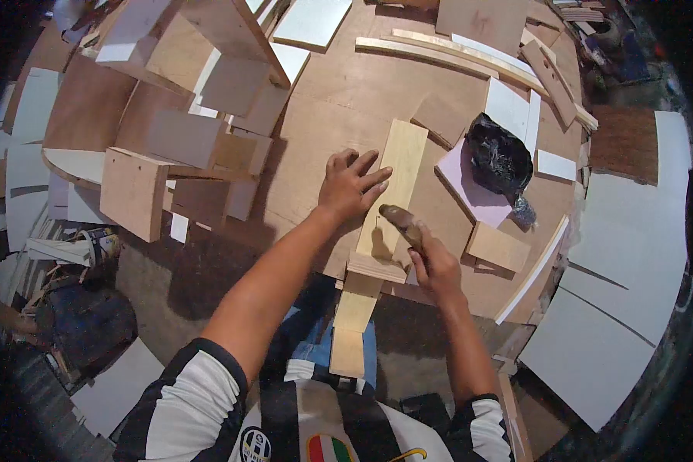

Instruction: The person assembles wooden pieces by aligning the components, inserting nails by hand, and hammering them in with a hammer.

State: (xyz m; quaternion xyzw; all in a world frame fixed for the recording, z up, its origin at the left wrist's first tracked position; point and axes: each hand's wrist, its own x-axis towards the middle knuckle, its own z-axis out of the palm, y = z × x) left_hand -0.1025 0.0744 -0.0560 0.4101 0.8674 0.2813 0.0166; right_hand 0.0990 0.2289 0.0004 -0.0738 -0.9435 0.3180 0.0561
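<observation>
A long pale wooden board [403, 162] lies on the tabletop in front of me, with a plywood edge piece [377, 267] at its near end. My left hand [349, 185] rests against the board's left edge, fingers spread, with fingertips on its surface. In my right hand [439, 268] is a hammer [400, 221], its worn head just over the board and a shadow beneath it. A small dark nail [378, 219] seems to stand in the board beside the hammer head. Below the near end, another narrow wooden piece [348, 353] reaches toward my lap.
A wooden cabinet frame [135, 192] stands at the left. To the right, a black plastic bag [500, 154] sits on a pinkish panel [470, 189], near a small wood block [498, 246]. Long strips [431, 58] lie at the back; white panels [624, 308] are beyond the table's right edge.
</observation>
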